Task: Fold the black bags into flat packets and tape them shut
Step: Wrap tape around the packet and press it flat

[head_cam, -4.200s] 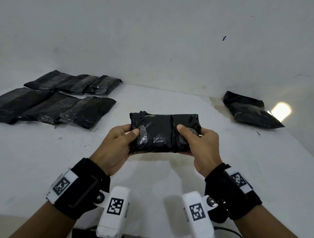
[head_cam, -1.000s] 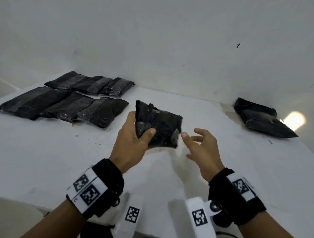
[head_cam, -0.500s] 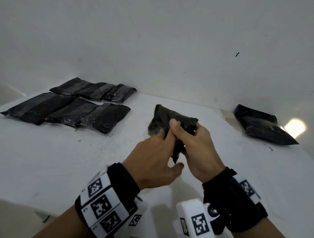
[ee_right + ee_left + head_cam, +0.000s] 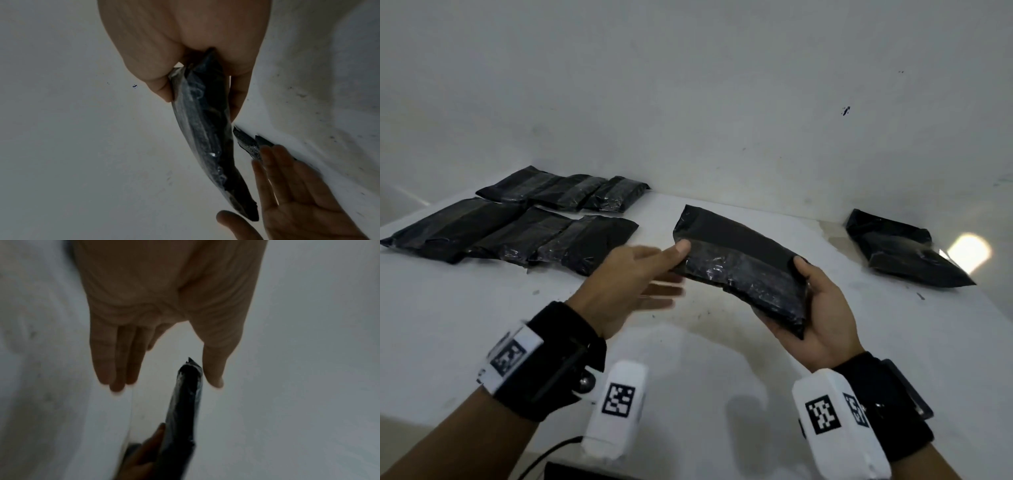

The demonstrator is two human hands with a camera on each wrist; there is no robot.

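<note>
Six taped packets (image 4: 517, 222) lie at ten o'clock on the counter (image 4: 465, 325); right hand (image 4: 822, 315) clasps one packet (image 4: 739, 263) aloft, left hand (image 4: 626, 291) spread wide, thumb steadying its far end, probably to receive it.

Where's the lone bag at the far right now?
In the head view, the lone bag lies on the table by the wall, right of the packet held up.
</note>
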